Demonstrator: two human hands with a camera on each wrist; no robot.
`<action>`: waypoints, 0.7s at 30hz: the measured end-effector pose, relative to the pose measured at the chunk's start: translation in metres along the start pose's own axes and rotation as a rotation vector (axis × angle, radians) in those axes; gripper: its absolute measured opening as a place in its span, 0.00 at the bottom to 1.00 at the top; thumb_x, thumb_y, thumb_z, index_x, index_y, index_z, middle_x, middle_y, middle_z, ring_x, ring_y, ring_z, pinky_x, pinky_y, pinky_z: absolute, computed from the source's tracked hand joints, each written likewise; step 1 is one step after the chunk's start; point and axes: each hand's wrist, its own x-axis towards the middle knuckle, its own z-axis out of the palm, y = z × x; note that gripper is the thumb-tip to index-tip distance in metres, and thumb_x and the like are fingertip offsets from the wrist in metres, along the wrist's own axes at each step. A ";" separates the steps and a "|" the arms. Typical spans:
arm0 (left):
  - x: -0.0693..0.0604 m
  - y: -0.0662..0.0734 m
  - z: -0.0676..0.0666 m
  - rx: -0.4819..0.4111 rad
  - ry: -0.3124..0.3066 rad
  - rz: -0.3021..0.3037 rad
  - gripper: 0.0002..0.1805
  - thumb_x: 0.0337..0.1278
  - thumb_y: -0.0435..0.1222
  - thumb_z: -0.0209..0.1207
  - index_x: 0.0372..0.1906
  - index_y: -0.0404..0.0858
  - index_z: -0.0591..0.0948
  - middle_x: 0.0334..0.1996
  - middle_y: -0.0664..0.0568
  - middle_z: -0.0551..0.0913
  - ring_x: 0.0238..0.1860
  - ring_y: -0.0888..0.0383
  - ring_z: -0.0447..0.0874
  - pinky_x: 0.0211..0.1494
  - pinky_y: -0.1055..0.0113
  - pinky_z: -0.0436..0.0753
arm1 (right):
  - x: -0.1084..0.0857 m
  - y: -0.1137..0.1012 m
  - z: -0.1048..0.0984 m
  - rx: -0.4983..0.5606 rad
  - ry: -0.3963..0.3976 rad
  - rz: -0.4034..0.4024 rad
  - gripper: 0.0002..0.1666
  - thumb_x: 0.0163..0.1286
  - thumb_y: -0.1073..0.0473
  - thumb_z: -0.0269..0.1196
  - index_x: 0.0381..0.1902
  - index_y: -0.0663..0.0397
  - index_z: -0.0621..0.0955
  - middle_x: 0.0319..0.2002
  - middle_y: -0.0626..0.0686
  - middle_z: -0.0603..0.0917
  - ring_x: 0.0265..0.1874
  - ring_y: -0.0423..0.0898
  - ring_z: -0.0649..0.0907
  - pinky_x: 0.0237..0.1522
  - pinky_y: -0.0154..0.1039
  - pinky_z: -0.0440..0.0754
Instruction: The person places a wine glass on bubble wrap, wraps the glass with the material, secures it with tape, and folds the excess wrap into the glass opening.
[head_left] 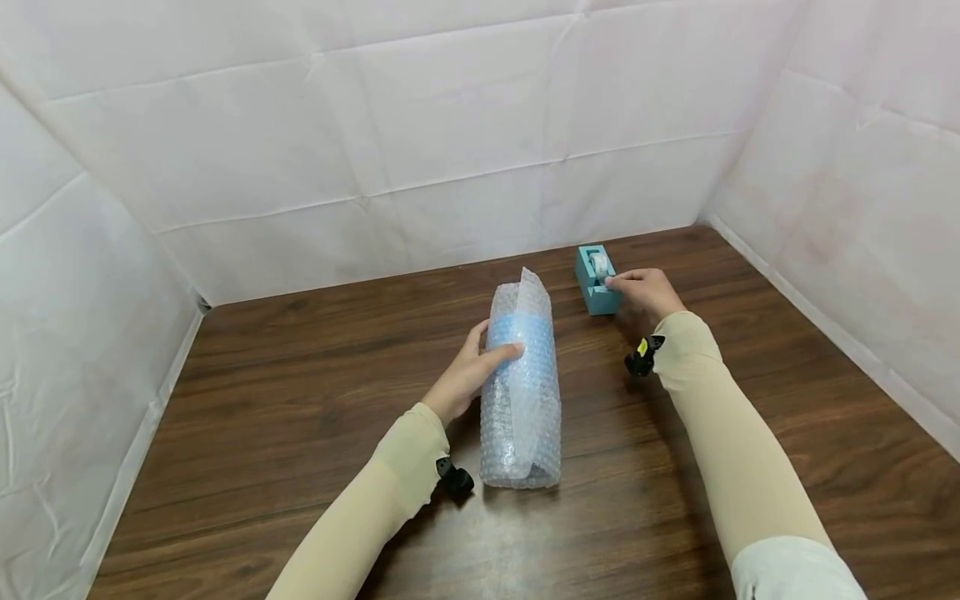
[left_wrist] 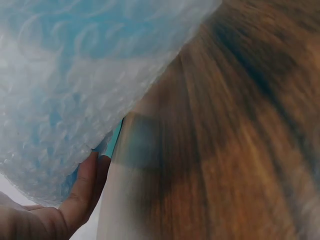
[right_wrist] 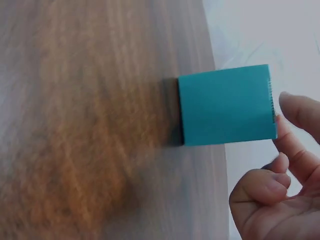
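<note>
In the head view, a bubble-wrap roll [head_left: 536,417] with a blue band showing through lies lengthwise on the table. My left hand [head_left: 468,371] grips it from the left, thumb over the loose flap and fingers down the side; the left wrist view shows fingers [left_wrist: 82,192] against the wrap. To the right of the roll's far end stands a teal tape dispenser [head_left: 597,296] with a roll of clear tape [head_left: 599,263]. My right hand [head_left: 651,292] pinches at the tape above the cutter; the right wrist view shows its thumb and forefinger beside the dispenser's serrated edge, other fingers curled.
The dark wooden table [head_left: 337,400] runs back to a white sheet wall [head_left: 450,150]. White sheeting also closes off the left and right sides. A small black camera sits on each wrist.
</note>
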 end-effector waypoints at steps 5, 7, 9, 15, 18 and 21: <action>-0.001 -0.001 0.001 0.010 -0.007 0.000 0.48 0.58 0.53 0.60 0.76 0.56 0.44 0.73 0.44 0.52 0.68 0.42 0.63 0.67 0.44 0.66 | -0.004 -0.006 -0.001 0.150 -0.017 0.070 0.31 0.71 0.48 0.58 0.63 0.65 0.72 0.53 0.59 0.73 0.43 0.45 0.77 0.54 0.43 0.79; -0.002 -0.001 0.001 0.012 -0.009 0.002 0.48 0.58 0.53 0.60 0.76 0.56 0.44 0.73 0.44 0.52 0.68 0.42 0.63 0.67 0.44 0.66 | -0.006 -0.010 -0.002 0.253 -0.025 0.102 0.30 0.71 0.53 0.58 0.64 0.68 0.70 0.44 0.54 0.73 0.35 0.42 0.77 0.53 0.39 0.81; -0.001 0.000 0.001 0.016 -0.010 0.007 0.48 0.58 0.53 0.60 0.76 0.55 0.44 0.73 0.44 0.52 0.69 0.42 0.62 0.67 0.43 0.66 | -0.008 -0.012 -0.005 0.331 -0.037 0.125 0.31 0.70 0.57 0.59 0.65 0.71 0.68 0.39 0.52 0.73 0.35 0.40 0.78 0.56 0.40 0.79; 0.001 0.001 0.002 0.018 -0.016 0.014 0.48 0.58 0.53 0.60 0.76 0.55 0.44 0.73 0.44 0.52 0.68 0.42 0.63 0.67 0.43 0.66 | -0.013 -0.015 -0.014 0.304 -0.033 0.147 0.33 0.71 0.56 0.57 0.65 0.72 0.65 0.43 0.52 0.72 0.35 0.38 0.81 0.60 0.41 0.76; 0.002 0.000 0.004 0.021 -0.020 0.012 0.48 0.58 0.53 0.60 0.76 0.55 0.44 0.73 0.44 0.52 0.68 0.42 0.63 0.67 0.44 0.67 | -0.014 -0.014 -0.015 0.301 -0.032 0.154 0.29 0.69 0.57 0.56 0.61 0.73 0.67 0.44 0.54 0.71 0.34 0.37 0.82 0.58 0.39 0.77; 0.002 0.000 0.006 0.029 -0.027 0.013 0.48 0.58 0.54 0.60 0.76 0.56 0.44 0.74 0.44 0.51 0.68 0.42 0.63 0.67 0.44 0.66 | -0.014 -0.011 -0.015 0.324 -0.034 0.160 0.24 0.68 0.58 0.56 0.55 0.71 0.70 0.44 0.55 0.71 0.33 0.37 0.83 0.56 0.37 0.78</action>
